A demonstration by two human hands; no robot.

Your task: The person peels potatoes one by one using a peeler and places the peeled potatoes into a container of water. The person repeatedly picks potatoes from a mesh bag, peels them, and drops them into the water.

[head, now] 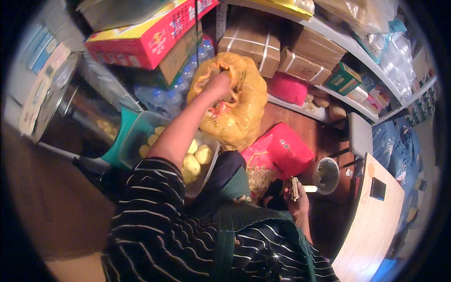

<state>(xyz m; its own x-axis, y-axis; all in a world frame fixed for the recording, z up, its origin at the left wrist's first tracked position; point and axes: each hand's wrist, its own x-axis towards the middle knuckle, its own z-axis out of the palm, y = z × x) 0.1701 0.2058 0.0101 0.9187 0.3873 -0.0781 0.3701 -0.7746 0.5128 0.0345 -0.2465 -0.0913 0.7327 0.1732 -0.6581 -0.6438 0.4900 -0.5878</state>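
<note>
My left hand (219, 86) reaches into the gathered mouth of a bulging yellow mesh sack (246, 102); its fingers are hidden, so I cannot tell whether they hold anything. Below that forearm stands a translucent plastic tub (213, 155) with several peeled potatoes (192, 164) in it. At lower right, my right hand (298, 204) grips what looks like a vegetable peeler (294, 190) with a white handle. Beside that hand, a heap of peelings (259, 178) lies on and around a red plastic bag (289, 148) on the floor.
A round bin (326, 176) and a grey stool (360, 135) stand to the right, near a light wooden tabletop (373, 225). Metal shelving with cardboard boxes (246, 46) runs along the back. Bottled water (172, 95) and a red carton (151, 44) are at left.
</note>
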